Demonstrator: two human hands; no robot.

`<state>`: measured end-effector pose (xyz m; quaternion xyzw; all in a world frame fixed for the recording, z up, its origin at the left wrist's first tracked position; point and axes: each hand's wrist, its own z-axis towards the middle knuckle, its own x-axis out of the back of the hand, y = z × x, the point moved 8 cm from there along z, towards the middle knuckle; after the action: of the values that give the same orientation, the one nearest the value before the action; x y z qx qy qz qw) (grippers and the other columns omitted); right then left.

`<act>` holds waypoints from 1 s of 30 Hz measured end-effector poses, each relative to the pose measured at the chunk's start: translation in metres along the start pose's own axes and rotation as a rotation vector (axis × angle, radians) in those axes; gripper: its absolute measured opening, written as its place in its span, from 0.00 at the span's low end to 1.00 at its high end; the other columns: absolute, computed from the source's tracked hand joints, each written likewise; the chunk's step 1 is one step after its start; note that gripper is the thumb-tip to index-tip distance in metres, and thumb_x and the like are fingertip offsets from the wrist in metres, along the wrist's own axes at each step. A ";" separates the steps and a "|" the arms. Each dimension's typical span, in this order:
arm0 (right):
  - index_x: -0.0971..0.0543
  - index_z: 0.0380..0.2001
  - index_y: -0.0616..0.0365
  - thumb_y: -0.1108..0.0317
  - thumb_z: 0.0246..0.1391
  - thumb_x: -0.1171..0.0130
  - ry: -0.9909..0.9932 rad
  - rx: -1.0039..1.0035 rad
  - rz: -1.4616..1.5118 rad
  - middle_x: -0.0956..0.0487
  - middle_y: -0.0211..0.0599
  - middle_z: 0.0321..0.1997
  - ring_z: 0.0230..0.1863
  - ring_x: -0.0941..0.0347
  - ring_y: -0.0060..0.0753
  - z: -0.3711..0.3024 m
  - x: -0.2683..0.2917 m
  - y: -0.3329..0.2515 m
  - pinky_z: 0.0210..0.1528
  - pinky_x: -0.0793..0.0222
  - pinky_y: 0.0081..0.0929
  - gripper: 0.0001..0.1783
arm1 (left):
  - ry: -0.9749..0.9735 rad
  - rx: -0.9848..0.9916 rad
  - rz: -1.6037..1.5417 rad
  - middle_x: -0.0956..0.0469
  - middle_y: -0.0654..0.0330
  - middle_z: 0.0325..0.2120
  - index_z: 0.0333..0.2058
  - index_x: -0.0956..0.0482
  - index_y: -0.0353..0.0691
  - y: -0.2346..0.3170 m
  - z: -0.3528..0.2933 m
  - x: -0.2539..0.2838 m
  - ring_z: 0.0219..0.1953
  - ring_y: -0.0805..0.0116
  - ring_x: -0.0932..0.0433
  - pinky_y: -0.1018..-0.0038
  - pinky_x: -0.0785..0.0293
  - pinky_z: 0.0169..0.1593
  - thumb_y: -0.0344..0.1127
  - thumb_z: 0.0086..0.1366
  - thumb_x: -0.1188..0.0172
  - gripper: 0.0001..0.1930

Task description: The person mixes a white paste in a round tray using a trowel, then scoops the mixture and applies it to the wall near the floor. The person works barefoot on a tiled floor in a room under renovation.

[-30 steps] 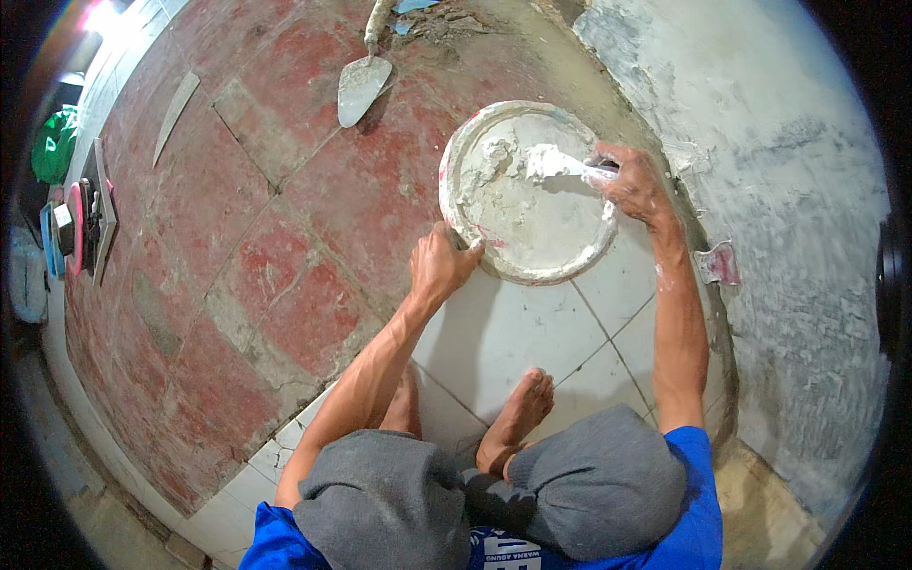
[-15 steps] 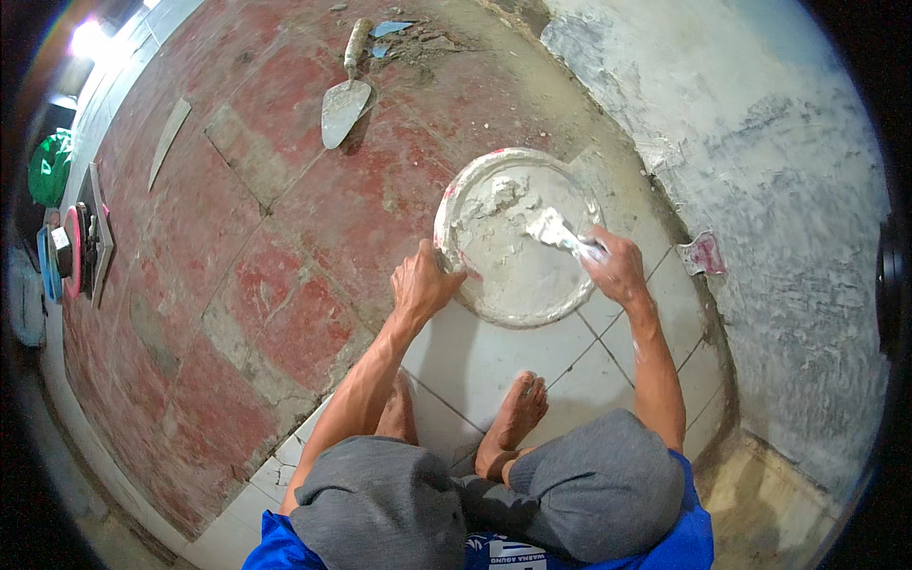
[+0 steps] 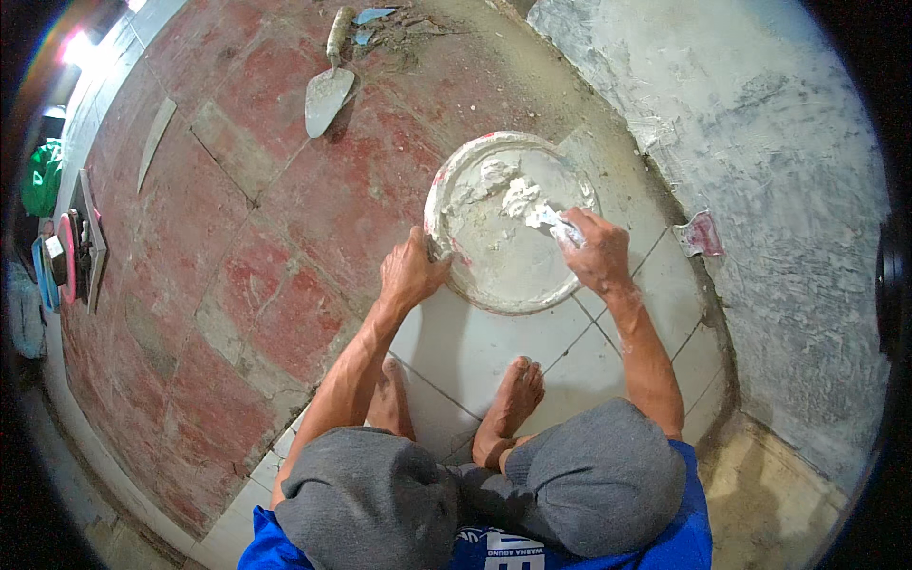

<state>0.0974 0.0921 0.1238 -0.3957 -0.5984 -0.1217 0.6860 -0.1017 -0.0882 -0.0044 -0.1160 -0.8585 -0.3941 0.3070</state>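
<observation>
A shallow round white tub [image 3: 436,201] with a paste-smeared rim sits on the tiles in front of my feet. Wet white putty [image 3: 494,177] is heaped toward its far side. My left hand [image 3: 412,270] grips the tub's left rim, thumb over the edge. In my right hand [image 3: 600,253] is a putty knife [image 3: 548,218], its blade thick with white paste and mostly hidden under it. The blade reaches over the tub's middle and touches the heap. My fingers cover most of the handle.
A pointed trowel [image 3: 328,100] lies on the worn red floor [image 3: 271,304], near blue scraps [image 3: 374,14]. A grey patched wall [image 3: 788,171] rises at right, with a red-stained piece [image 3: 701,235] at its foot. Far left are a pale curved strip [image 3: 156,144] and stacked items [image 3: 68,256].
My right hand has moved left and slightly up, and the knife now meets the putty heap with more paste on its blade. My left hand still holds the rim. The view has shifted slightly.
</observation>
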 end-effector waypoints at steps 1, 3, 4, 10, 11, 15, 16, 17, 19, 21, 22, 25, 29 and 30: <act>0.19 0.37 0.56 0.68 0.48 0.33 -0.019 -0.001 0.000 0.16 0.46 0.33 0.35 0.18 0.52 0.001 0.006 0.004 0.37 0.23 0.42 0.11 | 0.003 0.001 0.001 0.18 0.38 0.31 0.43 0.28 0.30 -0.002 0.000 0.001 0.38 0.36 0.18 0.47 0.24 0.42 0.50 0.57 0.32 0.28; 0.19 0.37 0.57 0.67 0.49 0.33 -0.082 -0.105 0.013 0.16 0.46 0.33 0.35 0.17 0.51 -0.012 0.008 0.040 0.38 0.23 0.42 0.12 | 0.007 -0.001 0.000 0.18 0.38 0.31 0.43 0.28 0.30 -0.004 0.000 0.001 0.38 0.36 0.18 0.47 0.24 0.42 0.51 0.57 0.32 0.28; 0.19 0.37 0.57 0.66 0.49 0.33 -0.114 -0.154 0.026 0.16 0.46 0.33 0.35 0.17 0.51 -0.020 0.004 0.059 0.38 0.23 0.42 0.12 | 0.022 -0.023 0.004 0.18 0.38 0.31 0.42 0.28 0.30 -0.004 -0.001 0.001 0.38 0.37 0.18 0.47 0.24 0.42 0.51 0.57 0.32 0.28; 0.19 0.39 0.58 0.63 0.50 0.30 -0.121 -0.193 0.131 0.17 0.45 0.32 0.32 0.19 0.44 -0.002 -0.020 0.104 0.38 0.25 0.39 0.15 | -0.010 -0.027 0.020 0.17 0.39 0.32 0.44 0.27 0.31 0.003 0.002 -0.001 0.38 0.38 0.17 0.48 0.24 0.42 0.51 0.58 0.32 0.28; 0.19 0.39 0.59 0.64 0.50 0.30 -0.130 -0.187 0.182 0.17 0.44 0.32 0.32 0.20 0.40 0.003 -0.025 0.105 0.38 0.25 0.37 0.15 | -0.020 -0.015 0.016 0.17 0.39 0.34 0.45 0.26 0.32 0.002 0.003 -0.003 0.39 0.39 0.17 0.48 0.24 0.43 0.50 0.58 0.32 0.28; 0.20 0.36 0.60 0.63 0.51 0.31 -0.042 -0.191 0.214 0.17 0.46 0.32 0.32 0.18 0.45 -0.005 -0.028 0.084 0.37 0.24 0.37 0.14 | 0.026 0.023 0.002 0.17 0.40 0.34 0.46 0.27 0.33 -0.002 0.002 -0.004 0.39 0.38 0.17 0.49 0.24 0.43 0.50 0.58 0.32 0.27; 0.20 0.36 0.60 0.64 0.51 0.31 -0.008 -0.203 0.204 0.17 0.46 0.32 0.32 0.18 0.44 -0.011 -0.026 0.078 0.36 0.24 0.37 0.14 | 0.029 0.007 0.004 0.17 0.40 0.34 0.45 0.27 0.33 -0.003 0.003 -0.004 0.39 0.38 0.18 0.48 0.24 0.43 0.50 0.58 0.32 0.27; 0.20 0.36 0.60 0.65 0.51 0.31 0.012 -0.121 0.206 0.17 0.44 0.31 0.31 0.18 0.42 -0.019 -0.024 0.068 0.34 0.24 0.36 0.13 | 0.032 -0.007 0.006 0.17 0.40 0.34 0.45 0.27 0.32 -0.006 0.003 -0.004 0.39 0.38 0.18 0.48 0.24 0.43 0.50 0.58 0.32 0.27; 0.20 0.36 0.60 0.65 0.51 0.31 0.016 -0.263 0.244 0.17 0.43 0.29 0.30 0.18 0.42 -0.040 -0.027 0.076 0.32 0.24 0.36 0.13 | 0.033 -0.027 0.015 0.17 0.40 0.32 0.45 0.28 0.32 -0.007 0.000 -0.005 0.38 0.37 0.18 0.48 0.24 0.42 0.50 0.58 0.33 0.28; 0.20 0.35 0.59 0.66 0.50 0.31 0.017 -0.399 0.322 0.18 0.40 0.25 0.30 0.18 0.39 -0.048 -0.036 0.085 0.32 0.24 0.36 0.12 | 0.044 -0.051 0.039 0.18 0.40 0.30 0.46 0.30 0.31 -0.002 0.001 -0.003 0.36 0.37 0.18 0.48 0.24 0.40 0.49 0.58 0.33 0.28; 0.20 0.36 0.59 0.67 0.50 0.31 0.020 -0.355 0.275 0.18 0.40 0.26 0.30 0.18 0.37 -0.039 -0.040 0.079 0.34 0.24 0.35 0.11 | 0.024 -0.055 0.043 0.18 0.40 0.30 0.46 0.30 0.31 0.002 0.001 -0.005 0.36 0.37 0.18 0.48 0.24 0.40 0.49 0.57 0.33 0.28; 0.20 0.37 0.58 0.69 0.51 0.32 0.030 -0.258 0.189 0.18 0.40 0.28 0.32 0.19 0.34 0.002 -0.058 0.060 0.36 0.24 0.34 0.11 | -0.005 -0.045 0.054 0.18 0.39 0.32 0.46 0.29 0.32 0.006 0.005 -0.005 0.38 0.37 0.18 0.48 0.24 0.42 0.50 0.58 0.33 0.28; 0.21 0.40 0.53 0.68 0.48 0.30 0.134 -0.039 0.064 0.17 0.42 0.34 0.33 0.18 0.46 0.012 -0.044 0.029 0.35 0.22 0.39 0.15 | 0.011 -0.005 0.042 0.17 0.40 0.36 0.46 0.28 0.33 -0.001 0.005 -0.003 0.41 0.37 0.18 0.48 0.24 0.45 0.51 0.58 0.32 0.28; 0.21 0.42 0.52 0.66 0.46 0.30 0.174 0.060 -0.011 0.16 0.43 0.37 0.33 0.18 0.50 0.005 -0.036 0.018 0.35 0.21 0.41 0.18 | 0.002 -0.002 0.029 0.17 0.40 0.37 0.46 0.28 0.34 -0.001 0.003 -0.006 0.41 0.37 0.18 0.48 0.24 0.45 0.51 0.58 0.32 0.28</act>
<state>0.0962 0.0965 0.0838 -0.3597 -0.5420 -0.1413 0.7463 -0.0990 -0.0862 -0.0104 -0.1285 -0.8560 -0.3906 0.3135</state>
